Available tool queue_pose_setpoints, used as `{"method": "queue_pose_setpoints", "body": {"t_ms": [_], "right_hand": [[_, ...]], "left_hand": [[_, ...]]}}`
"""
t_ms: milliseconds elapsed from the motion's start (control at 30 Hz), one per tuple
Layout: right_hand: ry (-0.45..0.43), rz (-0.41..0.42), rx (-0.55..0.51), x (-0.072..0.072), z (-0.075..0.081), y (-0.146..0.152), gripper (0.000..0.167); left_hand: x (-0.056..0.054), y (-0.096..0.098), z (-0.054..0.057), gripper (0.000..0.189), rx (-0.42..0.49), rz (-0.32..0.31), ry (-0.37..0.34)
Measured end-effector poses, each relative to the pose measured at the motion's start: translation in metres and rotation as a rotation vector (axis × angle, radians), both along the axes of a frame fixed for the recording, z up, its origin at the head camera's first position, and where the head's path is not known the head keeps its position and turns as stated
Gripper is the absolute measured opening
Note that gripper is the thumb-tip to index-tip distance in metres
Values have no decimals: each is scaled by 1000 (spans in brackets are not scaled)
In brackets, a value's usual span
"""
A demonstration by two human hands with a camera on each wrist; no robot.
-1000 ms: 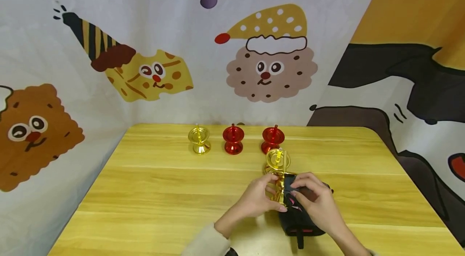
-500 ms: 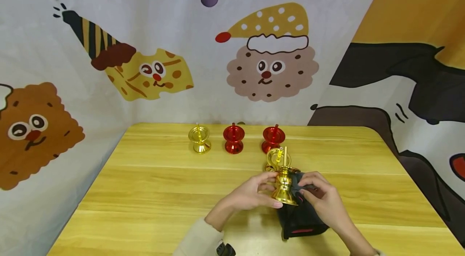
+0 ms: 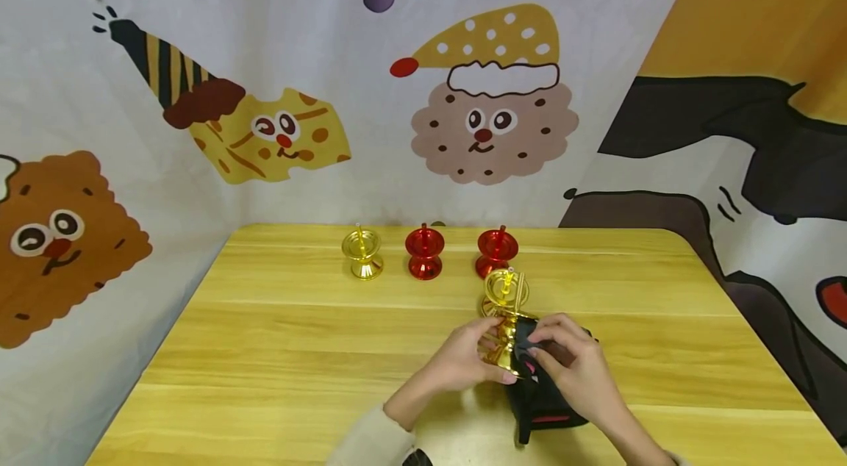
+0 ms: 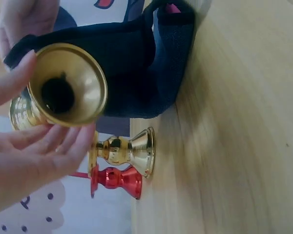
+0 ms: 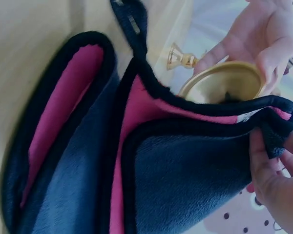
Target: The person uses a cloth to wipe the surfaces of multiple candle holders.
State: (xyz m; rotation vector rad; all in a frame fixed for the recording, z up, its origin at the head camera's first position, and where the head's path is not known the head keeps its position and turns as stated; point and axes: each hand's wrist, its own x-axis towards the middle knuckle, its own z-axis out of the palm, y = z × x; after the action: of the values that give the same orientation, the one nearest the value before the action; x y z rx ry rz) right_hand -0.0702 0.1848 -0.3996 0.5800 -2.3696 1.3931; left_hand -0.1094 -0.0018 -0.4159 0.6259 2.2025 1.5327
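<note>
My left hand [image 3: 456, 361] grips a gold candle holder [image 3: 505, 350] by its side, thumb near the flared foot. The left wrist view looks into the hollow underside of that foot [image 4: 88, 73]. My right hand [image 3: 577, 367] pinches the edge of a dark, two-layered cloth [image 3: 545, 396] with a pink inner side and black binding, seen in the right wrist view as folded cloth [image 5: 195, 170]. The pinched part overlaps the right side of the held candle holder in the head view. The rest of the cloth hangs down over the table, hiding part of the holder.
Along the back of the wooden table [image 3: 278, 378] stand a gold candle holder [image 3: 364, 260] and two red ones, the left red holder [image 3: 425, 256] and the right red holder [image 3: 496, 249]. Another gold holder [image 3: 496, 297] stands just behind my hands. A printed fabric backdrop [image 3: 298, 201] hangs behind.
Half a second ago the cloth was drawn off to the right, baring the holder. Now my right hand has moved left, bringing the cloth back against the holder's side. My left hand keeps its grip.
</note>
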Motion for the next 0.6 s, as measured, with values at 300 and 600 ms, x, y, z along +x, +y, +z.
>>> {"method": "queue_pose_setpoints", "body": {"t_ms": [300,600], "right_hand": [[-64,15,-70,-6,-8,15,27],[-63,-6,-75,-6,-9,14,26]], "left_hand": [[-5,-14,6,60,272,-98,-246],[-3,-12,9,58,226,-105,-208]]}}
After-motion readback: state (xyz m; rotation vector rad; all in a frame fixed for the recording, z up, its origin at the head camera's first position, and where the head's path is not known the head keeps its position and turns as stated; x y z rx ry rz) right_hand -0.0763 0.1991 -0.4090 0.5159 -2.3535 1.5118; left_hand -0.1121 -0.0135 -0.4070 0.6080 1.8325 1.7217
